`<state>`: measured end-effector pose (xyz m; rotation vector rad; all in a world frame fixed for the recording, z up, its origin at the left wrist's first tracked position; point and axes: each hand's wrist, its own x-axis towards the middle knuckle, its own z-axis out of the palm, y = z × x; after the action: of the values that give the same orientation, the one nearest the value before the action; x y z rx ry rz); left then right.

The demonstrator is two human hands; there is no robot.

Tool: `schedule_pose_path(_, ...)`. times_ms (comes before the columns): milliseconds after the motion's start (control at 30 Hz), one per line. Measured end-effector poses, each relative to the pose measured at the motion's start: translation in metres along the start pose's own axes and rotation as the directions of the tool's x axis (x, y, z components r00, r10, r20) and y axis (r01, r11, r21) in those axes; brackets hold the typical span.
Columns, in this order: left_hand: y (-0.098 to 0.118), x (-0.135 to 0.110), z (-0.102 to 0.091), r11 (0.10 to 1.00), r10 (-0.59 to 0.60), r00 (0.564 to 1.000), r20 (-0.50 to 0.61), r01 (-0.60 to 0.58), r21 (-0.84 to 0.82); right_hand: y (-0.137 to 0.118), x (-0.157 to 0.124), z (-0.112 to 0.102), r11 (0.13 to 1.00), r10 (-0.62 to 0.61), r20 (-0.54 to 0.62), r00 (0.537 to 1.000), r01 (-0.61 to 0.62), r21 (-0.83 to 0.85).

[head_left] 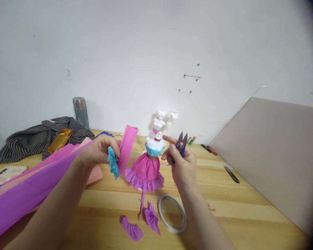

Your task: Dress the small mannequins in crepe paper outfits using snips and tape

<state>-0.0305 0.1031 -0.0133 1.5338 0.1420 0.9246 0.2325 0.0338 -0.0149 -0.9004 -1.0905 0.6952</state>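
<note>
My left hand (100, 149) is closed on a gathered piece of blue crepe paper (113, 163) and a bright pink crepe paper strip (128, 146). Thread snips (184, 139) with blue handles lie in my right hand (184, 163), blades pointing up and index finger stretched forward. Between the hands, a small dress form (153, 146) stands upright on the table. It has a white and blue top, a pink gathered skirt (146, 166) and a purple ruffle (145, 180) at the hem. Purple crepe scraps (131, 228) and a roll of tape (181, 227) lie nearer to me.
Purple and pink crepe sheets (36, 185) spread at the left beside a phone (7, 172). Behind are a striped cloth (23, 140), a yellow tape dispenser (59, 140) and a flask (80, 113). Black snips (231, 174) lie right, near a white panel (271, 149). White torso shapes (159, 123) stand by the wall.
</note>
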Motion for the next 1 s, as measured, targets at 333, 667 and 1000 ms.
schedule_pose_path(333,0.019,0.014,0.039,0.973,-0.167,0.874,0.456,0.07,0.221,-0.046,-0.034,-0.003,0.964,-0.217,0.331,0.918,0.256,-0.078)
schedule_pose_path(667,0.032,0.012,0.031,0.896,-0.22,0.87,0.442,0.001,0.444,-0.051,-0.036,0.0,0.937,-0.178,0.453,0.874,0.291,-0.194)
schedule_pose_path(1000,0.064,-0.016,0.001,0.893,0.128,0.988,-0.088,-0.076,0.444,-0.039,-0.052,0.026,0.958,-0.117,0.7,0.705,0.265,-0.107)
